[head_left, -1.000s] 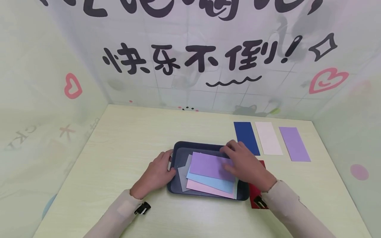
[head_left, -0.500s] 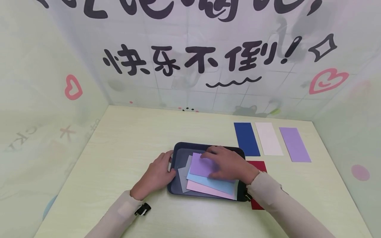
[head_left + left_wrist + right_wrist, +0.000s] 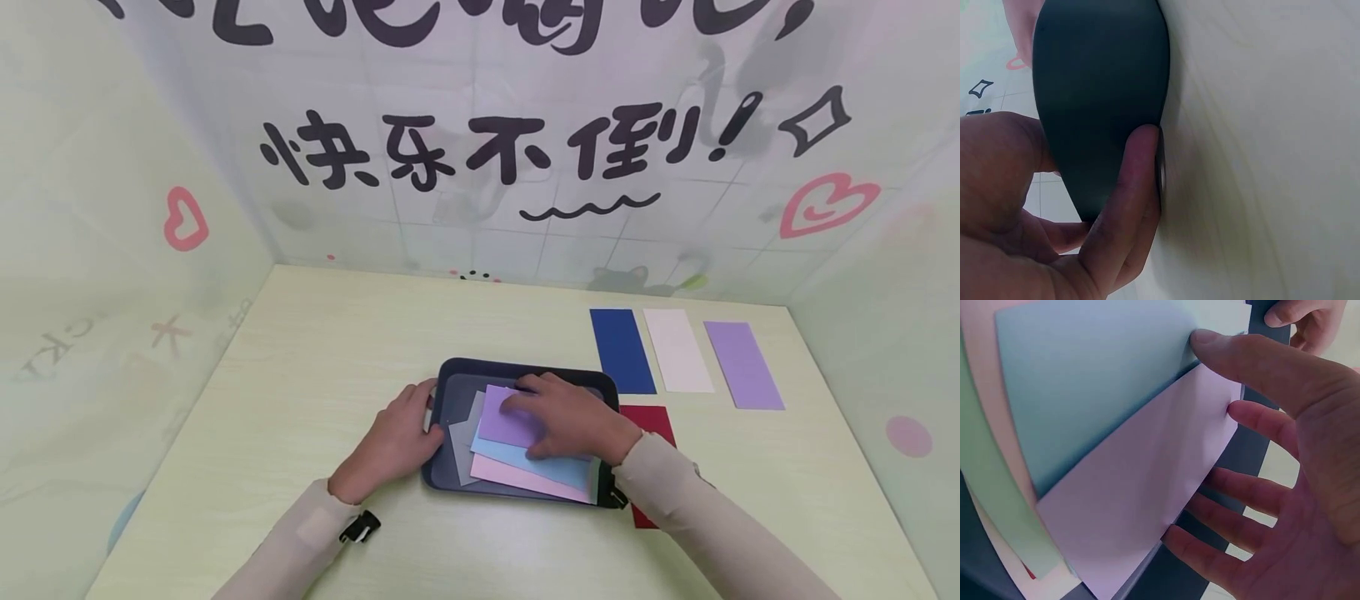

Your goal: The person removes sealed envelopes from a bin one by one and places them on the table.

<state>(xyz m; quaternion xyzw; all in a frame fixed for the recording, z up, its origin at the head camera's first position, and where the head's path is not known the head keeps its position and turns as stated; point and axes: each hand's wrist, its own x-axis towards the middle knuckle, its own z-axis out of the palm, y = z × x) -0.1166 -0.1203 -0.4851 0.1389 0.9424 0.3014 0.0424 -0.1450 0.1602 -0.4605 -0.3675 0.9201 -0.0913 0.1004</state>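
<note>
In the head view, a dark tray (image 3: 456, 390) holds a loose stack of coloured cards. My left hand (image 3: 396, 432) grips its left rim. My right hand (image 3: 573, 417) reaches over the stack from the right. On top lies a purple card (image 3: 492, 414), above a light blue card (image 3: 501, 452), a pink card (image 3: 528, 478) and grey cards (image 3: 461, 450). The right wrist view shows my thumb resting on the light blue card (image 3: 1091, 381) and my spread fingers touching the purple card's far edge. A green card (image 3: 1007, 506) shows lower in the stack.
Right of the tray, a red card (image 3: 654, 423) lies partly under my right forearm. Behind it, a dark blue card (image 3: 622, 350), a pale pink card (image 3: 678, 350) and another purple card (image 3: 744, 365) stand in a row. Printed walls (image 3: 480, 208) bound the table.
My right hand has moved left from the tray's right end onto the stack, shifting only slightly over the last half second. My left hand and the tray stay put.
</note>
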